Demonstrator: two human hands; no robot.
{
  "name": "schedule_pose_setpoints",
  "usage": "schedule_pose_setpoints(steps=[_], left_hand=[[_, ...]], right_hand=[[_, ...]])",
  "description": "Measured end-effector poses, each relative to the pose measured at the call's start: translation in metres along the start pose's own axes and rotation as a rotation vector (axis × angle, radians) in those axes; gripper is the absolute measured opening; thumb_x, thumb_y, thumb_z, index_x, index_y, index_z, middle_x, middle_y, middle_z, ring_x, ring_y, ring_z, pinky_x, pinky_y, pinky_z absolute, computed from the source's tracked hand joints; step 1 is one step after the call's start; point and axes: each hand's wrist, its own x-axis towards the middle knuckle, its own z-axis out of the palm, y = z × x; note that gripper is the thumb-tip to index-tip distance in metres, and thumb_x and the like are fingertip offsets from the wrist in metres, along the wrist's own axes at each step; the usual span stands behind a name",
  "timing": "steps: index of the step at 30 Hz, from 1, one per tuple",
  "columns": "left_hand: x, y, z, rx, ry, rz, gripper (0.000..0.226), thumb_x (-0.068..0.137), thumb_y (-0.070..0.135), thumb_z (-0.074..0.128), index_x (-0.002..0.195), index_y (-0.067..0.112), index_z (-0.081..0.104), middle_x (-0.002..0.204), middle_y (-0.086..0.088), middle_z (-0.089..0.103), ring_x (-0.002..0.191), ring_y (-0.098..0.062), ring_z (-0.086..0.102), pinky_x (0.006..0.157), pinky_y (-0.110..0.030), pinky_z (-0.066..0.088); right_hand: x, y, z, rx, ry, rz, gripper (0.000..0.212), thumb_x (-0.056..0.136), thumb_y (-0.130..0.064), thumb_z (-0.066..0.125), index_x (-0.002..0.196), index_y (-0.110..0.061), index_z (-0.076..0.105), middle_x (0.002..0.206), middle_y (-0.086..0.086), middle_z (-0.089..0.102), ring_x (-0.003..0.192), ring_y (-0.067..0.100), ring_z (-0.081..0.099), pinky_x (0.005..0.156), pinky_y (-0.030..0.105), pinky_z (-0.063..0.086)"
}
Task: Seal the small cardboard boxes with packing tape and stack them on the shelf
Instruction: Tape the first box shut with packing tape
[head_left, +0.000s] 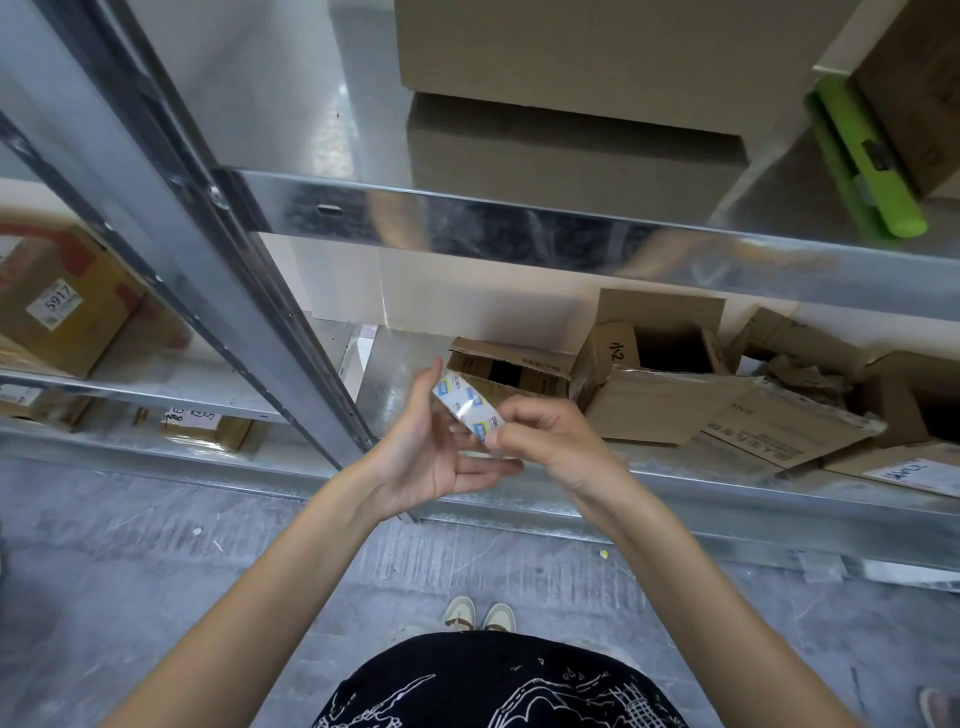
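Standing at the shelf (519, 228), both hands pinch a tape roll (470, 410), right fingers (506, 441) apparently picking its end at 5 o'clock; next, pull tape free.

Small box (466, 410): white and blue card, shiny clear film on top, catches light. Left hand (435, 457) and right hand (540, 435) bare skin, holding it. Shelf rail (519, 228): bright metal, smooth, shiny like mirror. Upright post (171, 208): grey metal, duller. Big boxes (571, 57): brown cardboard, matt, smooth. Open boxes (675, 395) lower down: brown cardboard, rough torn edges, some shiny tape. Green roll (867, 161): plastic, smooth. Floor (156, 561): grey, scratched, rough. Shirt (493, 686): black cloth, white print.
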Motion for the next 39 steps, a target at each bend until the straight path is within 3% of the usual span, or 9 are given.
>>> schedule_pose_setpoints(steps=[3,6,8,13,16,21,26,34,39], left_hand=[[-0.003,-0.003,0.007,0.231,0.207,0.281,0.053,0.085,0.057,0.048,0.117,0.015,0.052,0.090,-0.007,0.067,0.084,-0.020,0.068,0.088,-0.044,0.054],[-0.006,-0.002,0.012,0.387,0.228,0.409,0.045,0.085,0.026,0.065,0.126,0.016,0.048,0.099,-0.009,0.060,0.080,-0.013,0.066,0.073,-0.025,0.056],[-0.006,0.000,0.013,0.462,0.263,0.421,0.039,0.086,0.020,0.065,0.123,0.014,0.053,0.098,-0.009,0.062,0.083,-0.012,0.065,0.069,-0.019,0.055],[-0.007,0.001,0.011,0.389,0.204,0.374,0.019,0.088,0.033,0.063,0.101,0.020,0.062,0.082,-0.003,0.064,0.074,-0.013,0.063,0.069,-0.020,0.048],[-0.006,-0.005,0.011,0.318,0.176,0.318,0.037,0.081,0.047,0.064,0.095,0.013,0.064,0.084,-0.009,0.061,0.079,-0.024,0.060,0.079,-0.033,0.046],[-0.005,-0.002,0.014,0.132,0.178,0.158,0.045,0.073,0.059,0.060,0.090,0.017,0.066,0.080,-0.010,0.065,0.071,-0.024,0.058,0.075,-0.031,0.049],[-0.004,-0.003,0.015,0.168,0.236,0.239,0.038,0.087,0.051,0.053,0.086,0.015,0.061,0.069,-0.007,0.061,0.070,-0.025,0.053,0.076,-0.032,0.044],[-0.002,-0.001,0.016,0.239,0.307,0.349,0.034,0.090,0.044,0.055,0.096,0.011,0.063,0.077,-0.011,0.059,0.074,-0.025,0.051,0.060,-0.018,0.049],[-0.003,-0.002,0.016,0.246,0.293,0.357,0.034,0.090,0.043,0.056,0.095,0.010,0.064,0.078,-0.017,0.054,0.074,-0.029,0.043,0.068,-0.026,0.048]], right_hand=[[0.003,0.004,0.000,-0.034,0.072,0.026,0.012,0.062,-0.022,0.061,0.058,-0.012,0.065,0.069,0.003,0.061,0.075,0.013,0.055,0.078,0.030,0.043],[0.002,0.008,0.000,-0.024,0.074,0.026,0.030,0.060,-0.026,0.060,0.069,0.002,0.063,0.068,0.005,0.060,0.072,0.011,0.053,0.077,0.030,0.043],[0.001,0.009,-0.001,-0.003,0.054,0.036,0.042,0.057,-0.030,0.059,0.075,0.008,0.061,0.072,0.009,0.058,0.074,0.012,0.053,0.079,0.028,0.043],[-0.001,0.008,-0.004,0.093,-0.033,0.041,0.028,0.066,-0.019,0.057,0.086,-0.014,0.076,0.087,0.012,0.070,0.083,0.015,0.057,0.076,0.026,0.044],[-0.002,0.006,-0.005,0.103,-0.060,0.021,0.030,0.067,-0.021,0.059,0.090,-0.013,0.076,0.084,0.010,0.068,0.079,0.014,0.056,0.070,0.026,0.042],[-0.004,0.002,-0.013,0.113,-0.078,-0.002,0.017,0.074,-0.029,0.068,0.080,-0.014,0.075,0.078,0.008,0.065,0.074,0.013,0.054,0.070,0.023,0.041],[-0.005,-0.002,-0.011,0.157,-0.051,0.009,0.017,0.079,-0.019,0.062,0.083,-0.007,0.073,0.080,0.014,0.068,0.076,0.022,0.058,0.075,0.033,0.044],[-0.003,-0.004,0.002,0.193,0.083,0.089,0.026,0.081,-0.007,0.055,0.064,-0.017,0.072,0.068,0.005,0.068,0.069,0.011,0.058,0.087,0.036,0.040],[-0.003,-0.006,0.003,0.183,0.062,0.078,0.019,0.066,-0.015,0.052,0.059,-0.017,0.070,0.068,0.006,0.064,0.066,0.013,0.056,0.075,0.031,0.041]])
